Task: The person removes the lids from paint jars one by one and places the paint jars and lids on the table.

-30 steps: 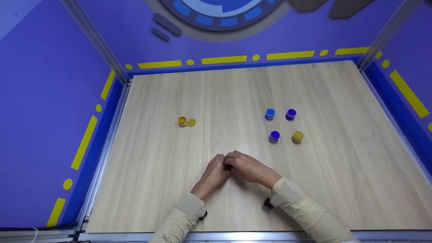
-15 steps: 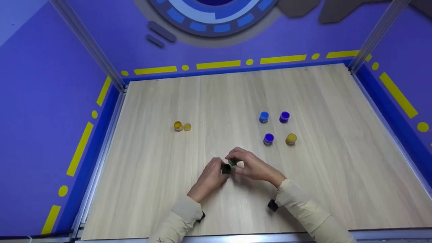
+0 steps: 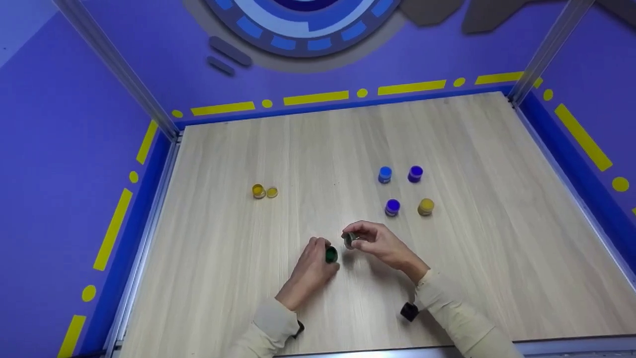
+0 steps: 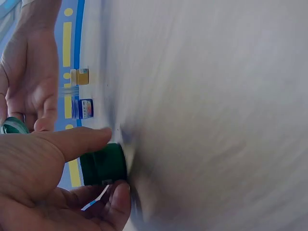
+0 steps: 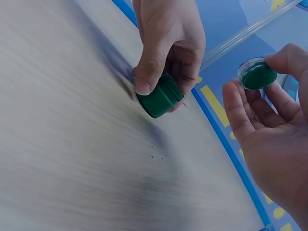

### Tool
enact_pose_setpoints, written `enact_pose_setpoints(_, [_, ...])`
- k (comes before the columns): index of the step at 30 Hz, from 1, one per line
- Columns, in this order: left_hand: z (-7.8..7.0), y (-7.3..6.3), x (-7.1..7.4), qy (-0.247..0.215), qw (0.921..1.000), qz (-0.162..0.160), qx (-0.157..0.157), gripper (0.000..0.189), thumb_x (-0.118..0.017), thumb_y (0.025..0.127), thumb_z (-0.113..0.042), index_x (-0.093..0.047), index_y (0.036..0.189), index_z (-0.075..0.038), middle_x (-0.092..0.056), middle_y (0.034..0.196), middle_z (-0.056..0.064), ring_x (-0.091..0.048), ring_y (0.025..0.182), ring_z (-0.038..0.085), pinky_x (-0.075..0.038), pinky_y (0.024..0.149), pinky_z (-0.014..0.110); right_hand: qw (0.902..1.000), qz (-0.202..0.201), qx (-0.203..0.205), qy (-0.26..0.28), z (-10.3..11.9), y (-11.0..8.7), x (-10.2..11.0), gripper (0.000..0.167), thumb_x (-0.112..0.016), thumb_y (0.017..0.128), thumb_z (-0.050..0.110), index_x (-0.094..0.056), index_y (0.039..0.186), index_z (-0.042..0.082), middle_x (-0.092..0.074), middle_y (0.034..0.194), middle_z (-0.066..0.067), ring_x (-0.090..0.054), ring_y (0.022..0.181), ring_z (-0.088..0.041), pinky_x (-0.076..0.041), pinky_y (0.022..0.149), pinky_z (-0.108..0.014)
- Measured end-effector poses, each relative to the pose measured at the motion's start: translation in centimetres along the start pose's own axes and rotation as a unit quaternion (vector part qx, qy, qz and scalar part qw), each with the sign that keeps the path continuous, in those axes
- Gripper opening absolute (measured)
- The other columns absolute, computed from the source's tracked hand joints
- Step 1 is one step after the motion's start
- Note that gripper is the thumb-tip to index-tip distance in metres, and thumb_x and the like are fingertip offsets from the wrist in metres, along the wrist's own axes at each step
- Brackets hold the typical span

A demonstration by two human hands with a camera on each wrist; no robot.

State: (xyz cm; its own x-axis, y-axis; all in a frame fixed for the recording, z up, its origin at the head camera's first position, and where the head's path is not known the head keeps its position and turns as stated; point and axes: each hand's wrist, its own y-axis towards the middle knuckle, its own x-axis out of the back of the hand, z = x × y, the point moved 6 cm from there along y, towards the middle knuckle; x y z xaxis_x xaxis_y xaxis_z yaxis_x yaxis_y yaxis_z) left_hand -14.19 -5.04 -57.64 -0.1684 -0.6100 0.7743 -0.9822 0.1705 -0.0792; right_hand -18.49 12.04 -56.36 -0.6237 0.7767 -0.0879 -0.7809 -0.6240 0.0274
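My left hand (image 3: 312,268) grips a small green paint jar (image 5: 161,97), thumb on one side and fingers on the other, close over the table. Its mouth is uncovered and shows dark green inside in the head view. Just to the right, my right hand (image 3: 385,244) pinches the jar's round lid (image 5: 258,74) between thumb and fingers. Green paint coats the lid's inner face, which shows in the right wrist view. A gap separates lid and jar.
Farther left on the wooden table (image 3: 223,278) stands an uncovered yellow paint jar (image 3: 258,192) beside its lid (image 3: 272,192). At right are a light blue jar (image 3: 384,175), two purple jars (image 3: 415,174) and a closed yellow jar (image 3: 426,207). Blue walls border the table.
The right hand has lifted the lid off the green jar and moved right with it. The left hand keeps hold of the jar, whose mouth has come into view. The head view has shifted slightly.
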Motion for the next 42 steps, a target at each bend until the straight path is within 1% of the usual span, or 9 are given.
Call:
enact_pose_setpoints(5, [-0.1, 0.5, 0.1, 0.009, 0.9999, -0.009, 0.001, 0.034, -0.08, 0.087, -0.009, -0.061, 0.113, -0.001, -0.057, 0.108, 0.012, -0.059, 0.1, 0.028, -0.05, 0.091, 0.046, 0.9997, -0.013, -0.01, 0.02, -0.1, -0.1, 0.6, 0.038, -0.067, 0.097, 0.004, -0.059, 0.131, -0.011, -0.066, 0.124, -0.015, -0.064, 0.11, -0.017, -0.053, 0.094, -0.029])
enact_pose_setpoints(9, [0.0, 1.1, 0.4, 0.009, 0.9999, -0.012, 0.0, 0.029, -0.079, 0.088, -0.007, -0.063, 0.111, -0.001, -0.058, 0.106, 0.011, -0.06, 0.098, 0.027, -0.051, 0.09, 0.045, 0.9989, -0.017, -0.011, 0.043, -0.2, -0.3, 1.0, 0.046, -0.066, 0.097, 0.002, -0.05, 0.136, -0.017, -0.065, 0.126, -0.011, -0.063, 0.113, -0.016, -0.053, 0.093, -0.028])
enact_pose_setpoints(11, [0.0, 1.5, 0.6, 0.008, 0.9999, -0.012, -0.001, 0.027, -0.078, 0.088, -0.006, -0.063, 0.109, -0.001, -0.058, 0.104, 0.011, -0.06, 0.096, 0.027, -0.051, 0.089, 0.045, 0.9985, -0.013, -0.009, 0.053, -0.2, -0.4, 1.2, 0.05, -0.066, 0.098, 0.002, -0.046, 0.139, -0.019, -0.064, 0.127, -0.012, -0.063, 0.112, -0.016, -0.054, 0.093, -0.029])
enact_pose_setpoints(14, [0.2, 2.1, 0.8, 0.007, 0.9999, -0.012, 0.005, 0.025, -0.078, 0.088, -0.005, -0.064, 0.108, 0.0, -0.058, 0.103, 0.011, -0.06, 0.096, 0.027, -0.052, 0.088, 0.045, 0.9981, -0.005, -0.007, 0.06, -0.1, -0.6, 1.4, 0.051, -0.067, 0.098, 0.003, -0.046, 0.14, -0.018, -0.064, 0.128, -0.015, -0.064, 0.113, -0.016, -0.053, 0.094, -0.029])
enact_pose_setpoints(22, [1.0, 3.9, 1.4, 0.0, 0.9988, -0.007, 0.049, 0.025, -0.075, 0.091, -0.005, -0.065, 0.113, 0.003, -0.059, 0.107, 0.013, -0.06, 0.102, 0.027, -0.052, 0.092, 0.045, 0.9985, 0.003, -0.008, 0.054, 0.0, -0.8, 1.9, 0.053, -0.07, 0.097, 0.003, -0.046, 0.138, -0.021, -0.058, 0.134, -0.031, -0.065, 0.115, -0.015, -0.052, 0.098, -0.03])
enact_pose_setpoints(30, [2.2, 5.8, 2.0, -0.014, 0.9968, -0.004, 0.078, 0.03, -0.072, 0.092, -0.004, -0.065, 0.119, 0.006, -0.06, 0.114, 0.016, -0.06, 0.11, 0.029, -0.05, 0.098, 0.046, 0.999, -0.008, -0.001, 0.045, -0.2, -1.0, 2.7, 0.047, -0.069, 0.096, 0.0, -0.052, 0.135, -0.018, -0.06, 0.133, -0.028, -0.066, 0.114, -0.014, -0.052, 0.098, -0.028])
enact_pose_setpoints(34, [2.9, 6.8, 2.6, -0.023, 0.9952, -0.01, 0.095, 0.029, -0.071, 0.094, -0.003, -0.065, 0.121, 0.007, -0.06, 0.116, 0.016, -0.059, 0.112, 0.029, -0.049, 0.099, 0.046, 0.9993, -0.013, -0.011, 0.033, -0.3, -1.0, 3.0, 0.047, -0.07, 0.095, 0.001, -0.053, 0.136, -0.017, -0.056, 0.135, -0.034, -0.065, 0.116, -0.014, -0.051, 0.1, -0.029])
enact_pose_setpoints(38, [3.4, 8.0, 3.2, -0.023, 0.9948, -0.015, 0.098, 0.028, -0.07, 0.094, -0.002, -0.065, 0.12, 0.007, -0.061, 0.115, 0.016, -0.059, 0.11, 0.029, -0.049, 0.098, 0.045, 0.9992, -0.015, -0.017, 0.034, -0.3, -0.9, 3.1, 0.047, -0.07, 0.095, 0.001, -0.053, 0.136, -0.017, -0.051, 0.137, -0.039, -0.064, 0.118, -0.013, -0.05, 0.1, -0.028])
enact_pose_setpoints(42, [3.6, 9.5, 3.9, -0.017, 0.9952, -0.021, 0.094, 0.029, -0.069, 0.094, 0.0, -0.065, 0.121, 0.009, -0.061, 0.115, 0.019, -0.06, 0.111, 0.032, -0.05, 0.097, 0.046, 0.9989, -0.016, -0.009, 0.042, 0.0, -0.8, 3.2, 0.049, -0.069, 0.095, 0.0, -0.051, 0.136, -0.019, -0.048, 0.139, -0.042, -0.064, 0.119, -0.012, -0.049, 0.101, -0.027])
